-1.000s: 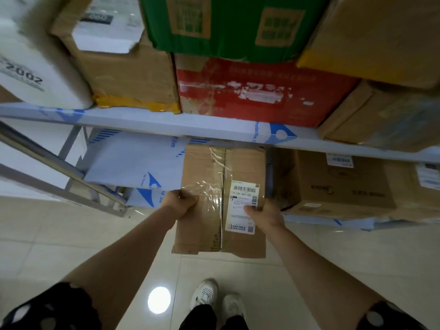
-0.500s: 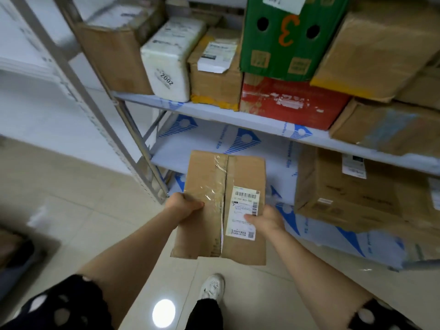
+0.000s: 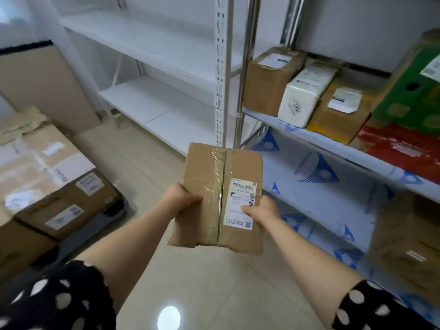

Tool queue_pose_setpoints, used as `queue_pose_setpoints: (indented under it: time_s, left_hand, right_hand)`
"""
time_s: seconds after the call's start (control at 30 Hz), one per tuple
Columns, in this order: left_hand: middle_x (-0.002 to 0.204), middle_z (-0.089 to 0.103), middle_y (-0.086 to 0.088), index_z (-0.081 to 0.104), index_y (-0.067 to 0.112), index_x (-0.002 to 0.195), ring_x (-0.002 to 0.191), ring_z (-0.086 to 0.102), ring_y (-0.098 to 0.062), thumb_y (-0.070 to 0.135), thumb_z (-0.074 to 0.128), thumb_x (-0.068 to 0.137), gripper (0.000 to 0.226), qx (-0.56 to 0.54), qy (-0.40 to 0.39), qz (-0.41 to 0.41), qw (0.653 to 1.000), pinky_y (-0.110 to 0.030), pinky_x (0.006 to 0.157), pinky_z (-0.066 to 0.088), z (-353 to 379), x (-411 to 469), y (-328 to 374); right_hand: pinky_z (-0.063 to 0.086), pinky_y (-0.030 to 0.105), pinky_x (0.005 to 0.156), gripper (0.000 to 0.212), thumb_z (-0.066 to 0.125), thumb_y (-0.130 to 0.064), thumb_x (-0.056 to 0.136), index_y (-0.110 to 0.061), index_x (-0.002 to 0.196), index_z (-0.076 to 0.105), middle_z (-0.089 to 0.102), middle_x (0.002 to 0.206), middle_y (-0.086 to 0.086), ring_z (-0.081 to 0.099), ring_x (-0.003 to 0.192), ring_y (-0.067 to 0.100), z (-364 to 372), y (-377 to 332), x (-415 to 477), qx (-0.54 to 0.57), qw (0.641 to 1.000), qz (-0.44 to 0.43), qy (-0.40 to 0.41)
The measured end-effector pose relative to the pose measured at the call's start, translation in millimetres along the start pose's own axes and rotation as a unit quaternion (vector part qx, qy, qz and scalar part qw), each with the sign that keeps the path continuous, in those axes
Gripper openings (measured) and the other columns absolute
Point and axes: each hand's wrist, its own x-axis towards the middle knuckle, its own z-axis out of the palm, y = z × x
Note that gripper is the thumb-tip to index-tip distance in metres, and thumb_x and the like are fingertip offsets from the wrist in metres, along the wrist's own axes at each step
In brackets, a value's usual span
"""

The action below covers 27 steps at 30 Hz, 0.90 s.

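Observation:
A flat brown cardboard parcel (image 3: 209,177), taped down its middle and bearing a white barcode label (image 3: 241,203), is held in the air in front of me over the tiled floor. My left hand (image 3: 177,197) grips its left edge, thumb on top. My right hand (image 3: 263,211) grips its right edge, with the thumb lying on the label. The fingers of both hands are hidden under the parcel.
A metal rack (image 3: 309,136) on the right carries cardboard boxes (image 3: 266,86), a white foam box (image 3: 304,98), a green box (image 3: 414,91) and a red box (image 3: 402,148). White shelving (image 3: 166,67) stands ahead. Large stacked boxes (image 3: 47,177) sit at left.
The view has swung left, away from the loaded rack toward the white shelving and the stacked boxes. The parcel stays in both hands, now clear of the rack's lower shelf.

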Motion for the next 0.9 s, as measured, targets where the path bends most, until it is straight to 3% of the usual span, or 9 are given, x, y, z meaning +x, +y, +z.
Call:
queue_pose_setpoints:
  time_s: [0.2,0.3,0.43,0.53,0.63,0.7,0.83,0.9]
  left_hand:
    - [0.103,0.061,-0.008,0.058,0.006,0.113,0.098,0.060,-0.026,0.032,0.078,0.077,0.049,-0.033,0.063,-0.023,0.997,-0.034,0.085,0.050,-152.7,21.6,-91.9]
    - [0.102,0.060,-0.008,0.057,0.007,0.116,0.096,0.058,-0.024,0.033,0.078,0.077,0.052,-0.051,0.098,-0.037,0.993,-0.034,0.084,0.048,-236.1,29.9,-145.6]
    - [0.116,0.062,-0.011,0.055,0.009,0.120,0.109,0.058,-0.028,0.034,0.079,0.076,0.056,-0.085,0.142,-0.061,0.984,-0.036,0.094,0.048,-331.8,41.3,-210.0]
    - [0.115,0.061,-0.010,0.055,0.010,0.119,0.107,0.058,-0.028,0.033,0.079,0.076,0.054,-0.102,0.174,-0.088,0.976,-0.034,0.090,0.048,-385.8,48.7,-255.0]
    - [0.119,0.060,-0.011,0.054,0.008,0.121,0.109,0.058,-0.030,0.029,0.080,0.075,0.056,-0.141,0.201,-0.117,0.962,-0.034,0.091,0.047,-430.5,60.4,-296.9]
    - [0.120,0.059,-0.013,0.053,0.007,0.122,0.110,0.058,-0.031,0.027,0.080,0.075,0.058,-0.162,0.213,-0.137,0.954,-0.035,0.090,0.047,-457.6,69.2,-322.6]
    - [0.118,0.060,-0.011,0.053,0.007,0.122,0.111,0.057,-0.031,0.021,0.079,0.076,0.054,-0.187,0.238,-0.165,0.939,-0.036,0.091,0.045,-513.1,91.0,-369.8]
    - [0.116,0.060,-0.007,0.054,0.008,0.121,0.110,0.057,-0.030,0.021,0.079,0.077,0.053,-0.185,0.253,-0.179,0.933,-0.035,0.091,0.045,-541.7,102.5,-391.6]
  right_hand:
    - [0.046,0.025,0.078,0.031,0.072,-0.023,0.082,-0.014,0.111,0.064,0.068,0.114,0.002,0.064,0.102,0.021,125.4,-132.4,-18.7,-0.016,0.998,-0.058,-0.014]
    - [0.049,0.030,0.085,0.038,0.075,-0.026,0.077,-0.016,0.112,0.062,0.068,0.113,0.000,0.064,0.099,0.020,201.2,-199.4,-34.3,-0.008,0.996,-0.082,-0.024]
    - [0.048,0.029,0.079,0.034,0.074,-0.028,0.078,-0.014,0.106,0.059,0.066,0.101,-0.004,0.063,0.094,0.019,284.8,-277.6,-50.9,-0.006,0.992,-0.107,-0.061]
    - [0.053,0.036,0.087,0.030,0.074,-0.028,0.076,-0.017,0.102,0.063,0.070,0.104,-0.002,0.066,0.094,0.020,341.7,-327.7,-54.8,-0.008,0.986,-0.130,-0.100]
    - [0.052,0.042,0.090,0.017,0.074,-0.025,0.079,-0.024,0.083,0.057,0.070,0.105,0.002,0.066,0.096,0.023,393.1,-375.1,-61.1,-0.027,0.979,-0.155,-0.133]
    - [0.051,0.043,0.092,0.022,0.073,-0.022,0.079,-0.025,0.076,0.052,0.070,0.107,0.004,0.066,0.098,0.024,427.3,-403.9,-63.1,-0.033,0.973,-0.169,-0.151]
    - [0.051,0.042,0.093,0.020,0.073,-0.022,0.079,-0.023,0.079,0.053,0.068,0.109,0.004,0.065,0.101,0.025,499.7,-458.9,-56.3,-0.047,0.963,-0.184,-0.191]
    - [0.052,0.042,0.091,0.022,0.074,-0.024,0.077,-0.019,0.094,0.061,0.069,0.110,0.004,0.066,0.099,0.024,537.2,-486.9,-49.7,-0.054,0.957,-0.187,-0.214]
